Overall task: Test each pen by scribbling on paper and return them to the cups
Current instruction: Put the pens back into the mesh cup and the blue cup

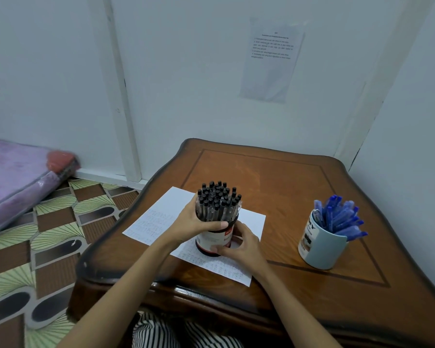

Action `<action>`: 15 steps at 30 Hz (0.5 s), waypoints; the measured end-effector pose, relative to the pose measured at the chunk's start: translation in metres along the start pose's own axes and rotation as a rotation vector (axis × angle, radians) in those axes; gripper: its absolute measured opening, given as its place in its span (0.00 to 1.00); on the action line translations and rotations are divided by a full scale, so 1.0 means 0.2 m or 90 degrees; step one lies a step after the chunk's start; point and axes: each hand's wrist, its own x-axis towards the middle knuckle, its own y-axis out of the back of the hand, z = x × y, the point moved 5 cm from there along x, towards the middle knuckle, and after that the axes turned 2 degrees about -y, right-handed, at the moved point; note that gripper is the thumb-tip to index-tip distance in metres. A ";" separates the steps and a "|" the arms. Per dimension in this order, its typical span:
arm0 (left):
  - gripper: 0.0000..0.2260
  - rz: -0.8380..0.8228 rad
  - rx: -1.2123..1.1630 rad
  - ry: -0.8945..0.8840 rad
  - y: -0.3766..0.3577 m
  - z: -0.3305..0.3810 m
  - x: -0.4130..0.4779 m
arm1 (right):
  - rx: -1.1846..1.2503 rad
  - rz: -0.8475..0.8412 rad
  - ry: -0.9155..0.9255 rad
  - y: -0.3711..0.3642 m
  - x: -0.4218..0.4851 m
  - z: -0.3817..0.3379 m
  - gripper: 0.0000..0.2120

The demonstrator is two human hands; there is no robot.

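**Black pens upright between my grips**

Over the paper (156,222), my left grip (199,221) wraps the black pens (217,199) at the canister (212,241) rim. My right grip (241,244) clasps the canister lower down. The pens stand vertical, nearest my left, so I judge a draw goes straight up. The blue-pen mug (319,243) stands well apart, to the right.

Black-capped pens (217,202), blue pens (342,217), brown table (274,177)

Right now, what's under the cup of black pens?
The scribbled paper, lying on the wooden table. The cup of black pens stands on it; the patch beneath its base is covered.
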 end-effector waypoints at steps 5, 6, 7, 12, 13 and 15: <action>0.43 -0.008 -0.011 -0.034 0.05 0.04 -0.01 | 0.005 0.001 -0.008 0.00 0.00 0.01 0.37; 0.39 0.046 -0.006 -0.075 0.08 0.07 -0.01 | 0.005 0.000 -0.011 0.00 0.00 0.01 0.36; 0.33 0.114 0.003 -0.127 0.12 0.11 -0.03 | 0.005 -0.002 -0.012 0.00 0.00 0.01 0.34; 0.10 0.132 0.279 -0.349 0.19 0.37 -0.02 | 0.008 -0.003 -0.009 0.00 0.00 0.00 0.35; 0.10 0.068 0.355 -0.368 0.18 0.40 0.00 | 0.013 -0.003 -0.009 0.00 0.00 0.00 0.35; 0.09 -0.045 0.495 -0.376 0.14 0.43 0.05 | 0.016 -0.003 -0.009 0.00 -0.01 -0.01 0.35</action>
